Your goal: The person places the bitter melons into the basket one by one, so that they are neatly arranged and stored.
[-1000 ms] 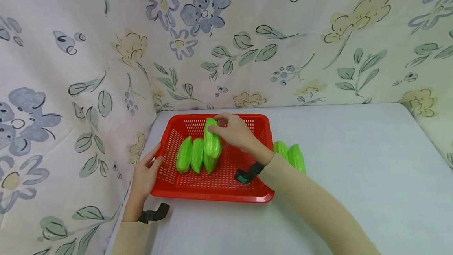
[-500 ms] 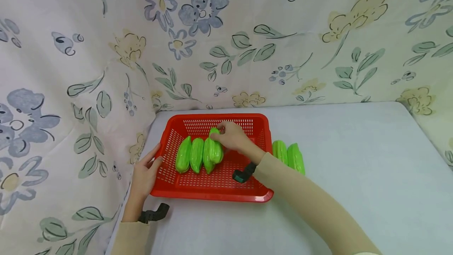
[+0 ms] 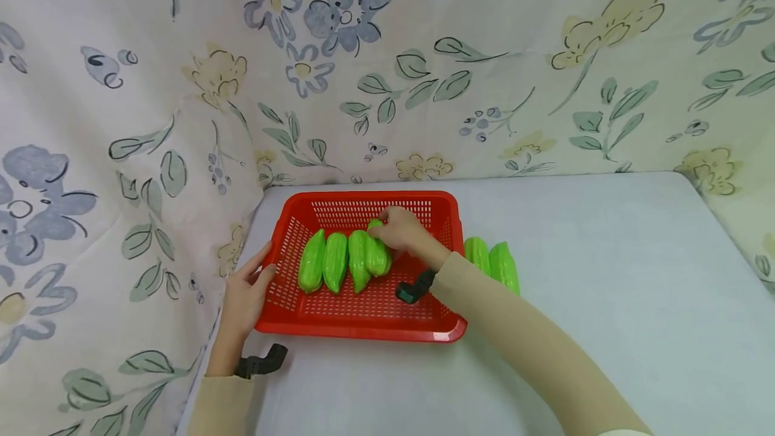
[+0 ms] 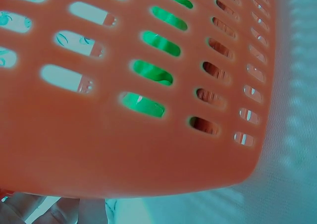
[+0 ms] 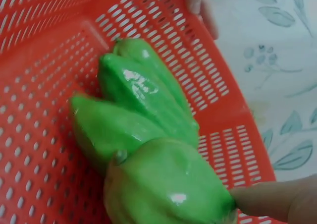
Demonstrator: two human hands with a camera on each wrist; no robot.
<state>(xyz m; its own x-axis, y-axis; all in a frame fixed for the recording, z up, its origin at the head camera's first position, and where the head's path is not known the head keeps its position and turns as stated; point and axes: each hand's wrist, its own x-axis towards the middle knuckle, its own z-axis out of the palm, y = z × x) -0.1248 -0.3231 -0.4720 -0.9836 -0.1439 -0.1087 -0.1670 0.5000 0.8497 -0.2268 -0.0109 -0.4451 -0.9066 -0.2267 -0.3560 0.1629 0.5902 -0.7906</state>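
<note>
A red plastic basket (image 3: 363, 333) with slotted walls stands on the table. My left hand (image 3: 242, 298) grips its left rim; in the left wrist view, fingers (image 4: 91, 211) show at the rim's edge. Inside, three glossy green ridged gourds (image 3: 311, 262) lie side by side, pointing toward and away from me. My right hand (image 3: 404, 231) pinches a fourth green gourd (image 3: 379, 258) by its far end, low in the basket and against the right side of the row. In the right wrist view, a fingertip (image 5: 247, 200) presses on the tip of this held gourd (image 5: 168, 184).
Two more green gourds (image 3: 504, 266) lie on the white table (image 3: 605, 288) just right of the basket, partly behind my right sleeve (image 3: 502, 328). A flowered cloth (image 3: 454, 86) hangs behind the table and along its left side.
My right hand has lowered the held gourd from above the third gourd down beside it, slightly to the right. My left hand stays on the rim.
</note>
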